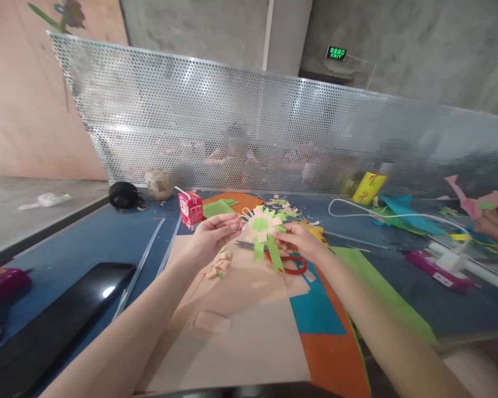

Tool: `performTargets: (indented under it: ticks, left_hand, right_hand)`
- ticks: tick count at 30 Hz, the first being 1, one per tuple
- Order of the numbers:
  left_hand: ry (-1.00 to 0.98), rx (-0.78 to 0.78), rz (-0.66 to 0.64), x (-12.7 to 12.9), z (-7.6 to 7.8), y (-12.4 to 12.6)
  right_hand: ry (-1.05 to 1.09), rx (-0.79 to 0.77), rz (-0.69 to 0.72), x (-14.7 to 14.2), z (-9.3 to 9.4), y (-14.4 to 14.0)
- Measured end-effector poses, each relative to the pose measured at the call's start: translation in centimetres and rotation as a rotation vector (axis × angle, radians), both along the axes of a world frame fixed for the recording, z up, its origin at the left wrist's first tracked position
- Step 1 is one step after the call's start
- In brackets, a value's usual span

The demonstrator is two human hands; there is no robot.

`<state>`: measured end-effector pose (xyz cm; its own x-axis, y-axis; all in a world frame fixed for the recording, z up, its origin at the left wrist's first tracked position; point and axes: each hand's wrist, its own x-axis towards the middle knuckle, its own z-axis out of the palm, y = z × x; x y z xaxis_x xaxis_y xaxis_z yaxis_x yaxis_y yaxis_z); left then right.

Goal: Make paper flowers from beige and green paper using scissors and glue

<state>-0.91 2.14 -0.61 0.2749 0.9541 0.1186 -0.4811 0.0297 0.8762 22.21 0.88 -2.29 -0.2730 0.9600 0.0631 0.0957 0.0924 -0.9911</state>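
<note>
Paper flower (262,225): held between both hands, green tails pointing down toward the person.
Left hand (211,233): fingers pinch its left edge.
Right hand (302,241): fingers pinch its right edge (equally near).

blue table (87,243) | on it: paper sheets (240,326), red carton (191,209), scissors (288,264), phone (62,315)

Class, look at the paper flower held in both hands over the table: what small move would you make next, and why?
Probably press the green centre down with a thumb. Both the left hand and right hand pinch the paper flower at its edges, above the scissors, so its petals and green strips hang loose.
</note>
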Motion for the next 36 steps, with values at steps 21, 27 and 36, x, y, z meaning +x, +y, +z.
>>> performTargets:
  ticks: [21, 27, 36]
  left_hand:
    - [0.005, -0.177, -0.295, 3.0, -0.8, -3.1]
    - [-0.094, -0.287, -0.373, 2.8, -0.7, -2.7]
    - [-0.261, -0.197, -0.489, 2.7, 0.2, -3.5]
  right_hand:
    - [-0.555, 1.125, -0.218, -3.3, 1.2, -3.6]
    - [-0.665, 1.302, -0.296, -2.3, 0.8, -3.2]
    - [-0.935, 1.357, -0.542, -2.0, 1.1, -3.1]
